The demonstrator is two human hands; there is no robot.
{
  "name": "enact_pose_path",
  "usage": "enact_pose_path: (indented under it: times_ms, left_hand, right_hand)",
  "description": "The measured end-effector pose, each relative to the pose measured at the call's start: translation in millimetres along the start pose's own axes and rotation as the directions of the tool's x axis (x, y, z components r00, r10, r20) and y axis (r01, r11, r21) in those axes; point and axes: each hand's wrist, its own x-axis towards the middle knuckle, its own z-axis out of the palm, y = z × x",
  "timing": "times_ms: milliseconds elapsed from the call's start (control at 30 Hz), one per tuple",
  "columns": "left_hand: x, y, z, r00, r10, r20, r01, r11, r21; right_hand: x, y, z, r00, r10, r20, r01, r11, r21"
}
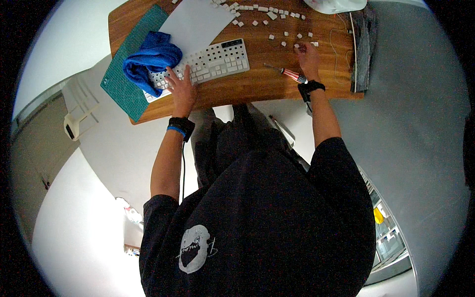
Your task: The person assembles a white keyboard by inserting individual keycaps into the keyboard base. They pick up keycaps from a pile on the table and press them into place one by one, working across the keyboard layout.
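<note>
A white keyboard (217, 62) with many of its keycaps off lies tilted on the wooden table. My left hand (183, 91) rests on its left part, fingers spread and apart. A crumpled blue cloth (153, 57) covers the keyboard's left end, beside that hand. At the right, the fingers of my right hand (309, 62) are pinched at a small white keycap (297, 46); the fingertips are small and partly hidden. Just left of my right wrist lies a screwdriver (293, 74) with a striped red and white handle, its shaft pointing left.
Loose white keycaps (263, 9) are spread along the far side of the table (267, 49). A white sheet (198, 22) and a green cutting mat (121, 81) lie at the left. A white plastic bag (336, 5) sits far right, near a thin cable (332, 47).
</note>
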Motion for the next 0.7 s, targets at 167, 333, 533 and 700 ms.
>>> enact_pose_path:
  times_ms: [167,333,533,700]
  left_hand:
    - [2.6,6.3,-6.8,0.999,-0.028,0.046,0.028,1.0,0.003]
    - [0.0,4.4,-10.4,0.997,-0.029,0.076,0.032,0.999,-0.043]
    - [2.0,8.7,-10.9,0.996,-0.044,0.076,0.048,0.998,-0.045]
    - [0.5,11.0,-15.0,0.996,-0.044,0.076,0.048,0.997,-0.059]
  right_hand:
    - [-1.1,-10.0,-2.5,0.985,-0.101,-0.142,0.133,0.96,0.245]
    - [-1.8,-54.6,-28.8,0.961,-0.188,-0.203,0.244,0.923,0.298]
    - [-7.3,-111.9,-59.4,0.96,-0.142,-0.24,0.249,0.827,0.504]
    - [-6.3,-128.5,-72.4,0.929,-0.236,-0.284,0.34,0.844,0.414]
